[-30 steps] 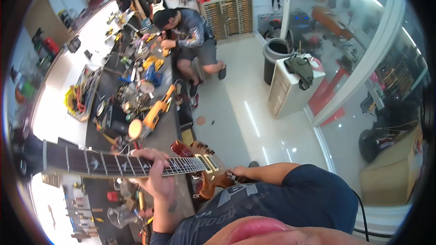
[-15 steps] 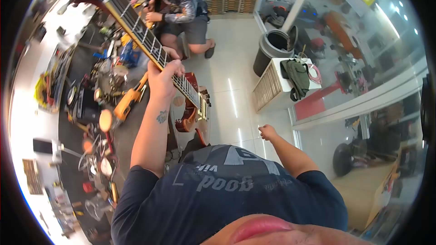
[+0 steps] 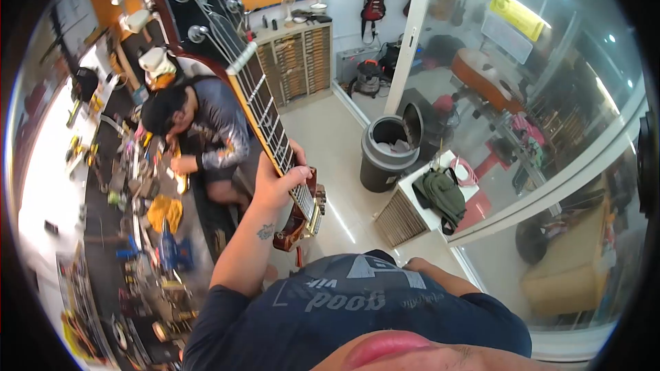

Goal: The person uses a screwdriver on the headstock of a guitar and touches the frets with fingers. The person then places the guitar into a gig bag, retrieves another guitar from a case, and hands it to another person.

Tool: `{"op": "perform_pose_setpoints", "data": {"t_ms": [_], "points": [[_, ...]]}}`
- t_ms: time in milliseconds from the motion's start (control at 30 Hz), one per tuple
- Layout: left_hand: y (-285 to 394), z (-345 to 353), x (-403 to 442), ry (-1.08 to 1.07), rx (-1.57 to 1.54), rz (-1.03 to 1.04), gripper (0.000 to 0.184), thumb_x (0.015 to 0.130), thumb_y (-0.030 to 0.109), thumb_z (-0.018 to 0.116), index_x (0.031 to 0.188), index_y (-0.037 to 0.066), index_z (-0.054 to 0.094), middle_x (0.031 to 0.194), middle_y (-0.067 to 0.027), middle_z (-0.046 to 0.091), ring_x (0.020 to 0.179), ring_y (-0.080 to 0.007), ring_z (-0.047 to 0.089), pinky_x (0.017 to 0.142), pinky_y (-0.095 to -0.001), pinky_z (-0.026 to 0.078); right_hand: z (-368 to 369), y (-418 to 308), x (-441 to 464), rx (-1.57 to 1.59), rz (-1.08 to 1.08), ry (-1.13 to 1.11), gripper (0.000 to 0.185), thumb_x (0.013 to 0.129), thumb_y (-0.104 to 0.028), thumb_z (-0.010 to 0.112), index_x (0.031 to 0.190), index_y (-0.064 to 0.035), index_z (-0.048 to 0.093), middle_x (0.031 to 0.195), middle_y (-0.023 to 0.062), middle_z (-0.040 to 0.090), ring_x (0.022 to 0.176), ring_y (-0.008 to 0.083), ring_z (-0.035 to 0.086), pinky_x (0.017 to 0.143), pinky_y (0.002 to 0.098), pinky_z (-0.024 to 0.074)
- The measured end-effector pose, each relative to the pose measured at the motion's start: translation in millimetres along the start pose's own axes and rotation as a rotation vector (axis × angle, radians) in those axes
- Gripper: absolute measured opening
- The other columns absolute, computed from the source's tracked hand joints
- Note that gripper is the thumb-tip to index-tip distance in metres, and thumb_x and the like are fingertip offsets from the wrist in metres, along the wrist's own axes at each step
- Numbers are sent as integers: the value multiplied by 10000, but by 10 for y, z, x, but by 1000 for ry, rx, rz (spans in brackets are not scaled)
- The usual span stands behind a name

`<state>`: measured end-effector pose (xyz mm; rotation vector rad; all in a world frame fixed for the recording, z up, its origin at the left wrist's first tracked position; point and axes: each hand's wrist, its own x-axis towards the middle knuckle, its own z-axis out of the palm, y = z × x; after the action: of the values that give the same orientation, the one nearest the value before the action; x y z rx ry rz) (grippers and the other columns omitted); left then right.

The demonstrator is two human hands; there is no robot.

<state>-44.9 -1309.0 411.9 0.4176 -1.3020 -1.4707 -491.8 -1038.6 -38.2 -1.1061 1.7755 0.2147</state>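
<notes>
My left hand (image 3: 276, 182) is wrapped around the neck of an electric guitar (image 3: 260, 110). Its thumb lies along the fretboard edge and its fingers come round the far side. The guitar tilts up and away from me; its dark headstock with metal tuners looms large at the top left. Below my hand shows the red-brown body, partly covered by my arm and shirt. My right hand (image 3: 416, 264) hangs low beside my torso, apart from the guitar. The shirt and the angle hide its fingers.
A co-worker (image 3: 227, 120) bends over a workbench (image 3: 103, 199) strewn with tools on the left. A blue tool (image 3: 173, 251) and yellow cloth (image 3: 165, 213) lie there. Ahead right stand a trash bin (image 3: 388, 154), a white cabinet (image 3: 405, 216) with a green bag (image 3: 440, 196), and glass panels.
My view has turned up and to the left, bringing more of the headstock and back wall into sight. My right hand has dropped closer to my body. My left hand keeps its hold.
</notes>
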Motion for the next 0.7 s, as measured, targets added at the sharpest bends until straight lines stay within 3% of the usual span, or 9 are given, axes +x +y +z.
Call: {"op": "perform_pose_setpoints", "data": {"t_ms": [133,200,267,367,433,567,600,633,700], "points": [[-303,-248,1004,-125,18,-39,196,813,79,755,945,7,630,786,-71,670,665,-126,649,625,-260,512,-664,-930,296,366,-25,175,400,931,-375,726,1048,-1,807,947,158,805,815,248,784,721,395,610],[-528,-368,1455,-155,29,-92,204,819,102,767,940,12,630,782,-64,663,651,-122,638,617,-267,508,-1106,-1470,428,369,-98,251,389,936,-365,700,1079,-19,804,932,139,814,735,222,780,752,389,620],[-774,-476,1937,-201,-17,-117,216,818,117,777,939,16,629,785,-60,660,651,-119,637,613,-272,508,-1589,-1912,696,509,-190,254,383,931,-362,722,1101,-27,797,1005,158,811,850,252,796,820,393,615],[-1073,-591,2666,-291,-94,-140,229,822,131,779,944,22,618,801,-66,637,672,-132,618,627,-272,489,-2475,-2613,1304,334,-448,411,379,912,-337,761,1131,-28,776,1021,183,794,1005,351,759,904,424,588],[-1158,-665,3194,-353,-116,-194,218,838,125,768,947,28,606,794,-63,595,676,-150,588,667,-299,484,-3162,-3279,1450,257,-633,537,398,925,-350,766,1166,-33,763,1027,190,779,967,354,754,879,447,585],[-1295,-779,4216,-481,-240,-181,240,849,139,786,955,20,607,763,-49,553,644,-146,545,668,-342,469,-4542,-4821,964,274,-1233,737,652,889,-309,849,1427,-46,590,1344,200,609,1170,364,647,989,441,543],[-1300,-807,4459,-510,-256,-170,237,849,137,781,945,19,600,737,-47,545,634,-148,544,668,-340,464,-4880,-5163,780,118,-1383,861,745,858,-322,880,1458,-32,546,1367,194,586,1218,353,621,999,447,538],[-1281,-835,4690,-541,-270,-157,234,849,136,775,935,18,593,710,-45,537,624,-151,543,668,-339,460,-5077,-5419,761,256,-1350,649,818,837,-353,896,1480,-26,510,1365,208,586,1255,361,596,1026,453,524],[-1379,-990,5199,-635,-317,-150,242,856,127,782,953,12,593,756,-43,539,653,-140,547,668,-326,459,-5461,-5914,879,148,-1450,745,851,822,-356,914,1482,-25,492,1382,211,561,1228,341,612,1011,446,529]]}}
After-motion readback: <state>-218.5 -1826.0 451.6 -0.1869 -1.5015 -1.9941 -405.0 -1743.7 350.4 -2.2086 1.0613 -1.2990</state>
